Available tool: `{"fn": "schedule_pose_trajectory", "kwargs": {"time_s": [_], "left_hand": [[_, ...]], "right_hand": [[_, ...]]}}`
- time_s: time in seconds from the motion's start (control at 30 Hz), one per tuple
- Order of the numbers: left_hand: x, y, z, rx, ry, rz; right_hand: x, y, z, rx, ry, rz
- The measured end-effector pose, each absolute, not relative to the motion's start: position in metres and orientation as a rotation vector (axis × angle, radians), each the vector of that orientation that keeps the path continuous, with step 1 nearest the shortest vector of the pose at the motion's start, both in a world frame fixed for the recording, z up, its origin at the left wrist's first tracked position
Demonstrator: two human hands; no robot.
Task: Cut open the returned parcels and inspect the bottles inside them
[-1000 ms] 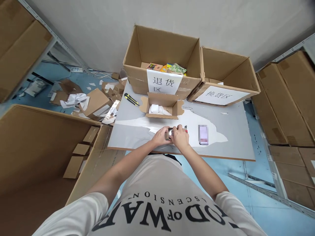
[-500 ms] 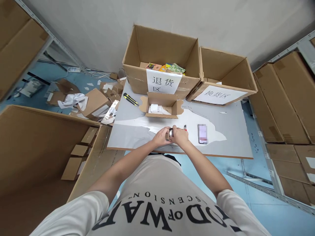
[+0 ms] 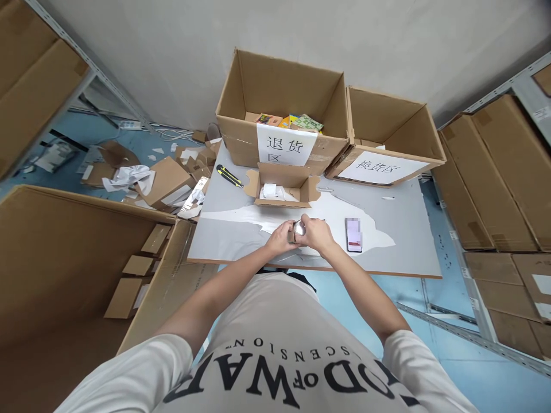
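Both hands meet over the near middle of the grey table (image 3: 404, 241). My left hand (image 3: 280, 238) and my right hand (image 3: 316, 234) together grip a small shiny object (image 3: 298, 230), silvery with a brown side, held just above the tabletop. What it is exactly I cannot tell, as the fingers hide most of it. A small open cardboard box (image 3: 284, 184) with white paper inside sits on the table just beyond the hands. A phone (image 3: 353, 234) lies flat to the right of my right hand.
A yellow-black utility knife (image 3: 229, 175) lies at the table's far left. Two large open cartons with paper labels (image 3: 282, 109) (image 3: 390, 135) stand along the far edge. A big open carton (image 3: 73, 252) is at my left, with cardboard scraps (image 3: 146, 178) on the floor. Stacked cartons (image 3: 495, 172) fill the right side.
The hands stay together on the small object, shifting it slightly. The red item beside my right hand is now hidden. The view has drifted a little.
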State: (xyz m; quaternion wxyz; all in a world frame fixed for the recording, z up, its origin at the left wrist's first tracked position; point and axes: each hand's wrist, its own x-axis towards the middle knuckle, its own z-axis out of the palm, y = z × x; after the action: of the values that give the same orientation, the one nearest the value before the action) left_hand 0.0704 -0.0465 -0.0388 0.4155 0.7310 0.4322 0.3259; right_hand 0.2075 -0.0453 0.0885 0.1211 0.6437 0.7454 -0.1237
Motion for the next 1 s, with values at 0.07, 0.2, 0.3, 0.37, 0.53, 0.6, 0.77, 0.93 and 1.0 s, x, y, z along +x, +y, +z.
{"fn": "schedule_pose_trajectory", "kwargs": {"time_s": [0.07, 0.2, 0.3, 0.37, 0.53, 0.6, 0.77, 0.93, 1.0], "left_hand": [[0.069, -0.045, -0.038, 1.831, 1.090, 0.822], [0.065, -0.039, -0.033, 1.859, 1.059, 0.827], [0.059, -0.033, -0.028, 1.894, 1.051, 0.859], [0.052, -0.028, -0.027, 1.909, 1.058, 0.881], [0.031, -0.017, -0.029, 1.901, 1.166, 0.846], [0.028, -0.015, -0.031, 1.883, 1.204, 0.823], [0.033, -0.018, -0.026, 1.866, 1.189, 0.870], [0.024, -0.037, -0.008, 1.857, 1.148, 0.969], [0.018, -0.045, 0.003, 1.793, 1.143, 1.059]], "right_hand": [[0.207, -0.045, 0.099, 1.884, 2.200, -0.344], [0.209, -0.045, 0.124, 1.887, 2.236, -0.328], [0.212, -0.045, 0.148, 1.910, 2.327, -0.272], [0.215, -0.045, 0.164, 1.925, 2.405, -0.227], [0.223, -0.045, 0.201, 1.965, 2.611, -0.137], [0.226, -0.044, 0.212, 1.977, 2.689, -0.137], [0.234, -0.035, 0.234, 2.048, 2.773, -0.260], [0.246, -0.022, 0.242, 2.168, 2.779, -0.528], [0.250, -0.016, 0.239, 2.223, 2.808, -0.636]]}}
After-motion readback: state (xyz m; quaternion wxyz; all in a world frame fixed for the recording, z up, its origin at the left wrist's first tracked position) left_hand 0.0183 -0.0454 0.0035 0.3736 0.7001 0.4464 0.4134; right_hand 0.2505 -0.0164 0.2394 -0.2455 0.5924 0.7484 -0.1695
